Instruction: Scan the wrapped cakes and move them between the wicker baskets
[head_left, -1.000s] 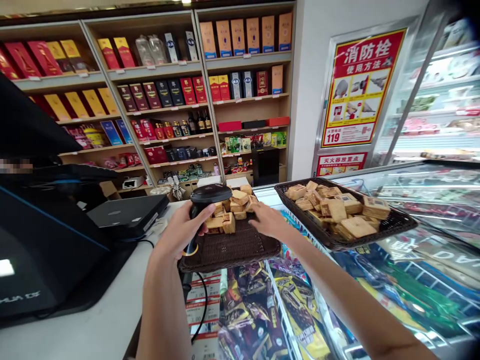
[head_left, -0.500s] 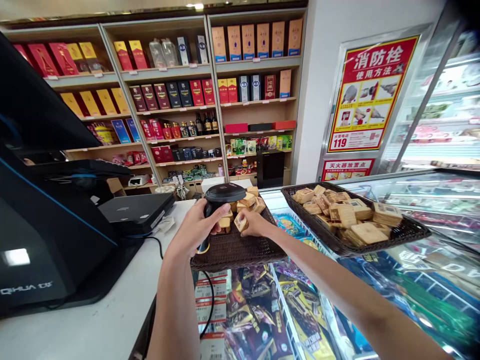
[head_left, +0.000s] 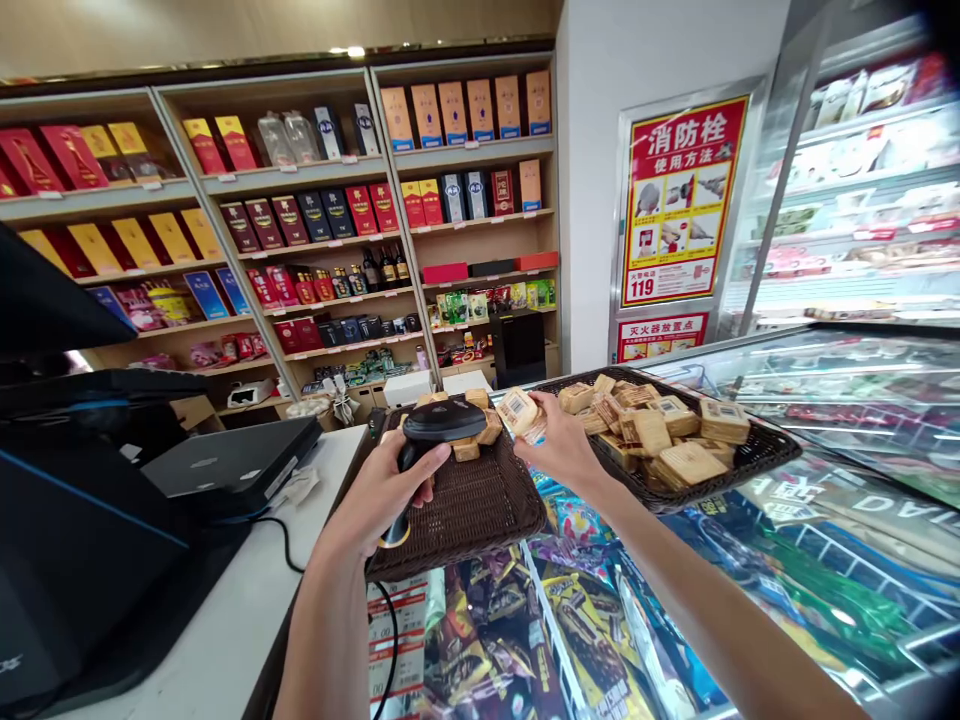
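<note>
My left hand [head_left: 394, 485] is wrapped round the grip of a black barcode scanner [head_left: 444, 421], held above the near wicker basket [head_left: 480, 510]. Several small packs of biscuits [head_left: 466, 448] lie at the far end of that basket, partly hidden behind the scanner. Between the thumb and fingers of my right hand [head_left: 559, 445] is one biscuit pack [head_left: 516, 410], lifted over the basket's right edge, a barcode label on its face. Right of this hand stands a second wicker basket [head_left: 772, 450], heaped with more biscuit packs [head_left: 652, 432].
Both baskets rest on a glass-topped freezer [head_left: 847, 470] full of ice-cream packs. At left, a white counter [head_left: 217, 600] carries a dark till [head_left: 90, 540] and a flat black box [head_left: 232, 460]. The scanner's cable [head_left: 391, 640] hangs in front. Shelves of boxed bottles [head_left: 315, 215] line the back.
My right hand has lifted a biscuit pack out of the near basket and carried it to the right, label showing. The scanner stays in my left hand. The view has shifted.
</note>
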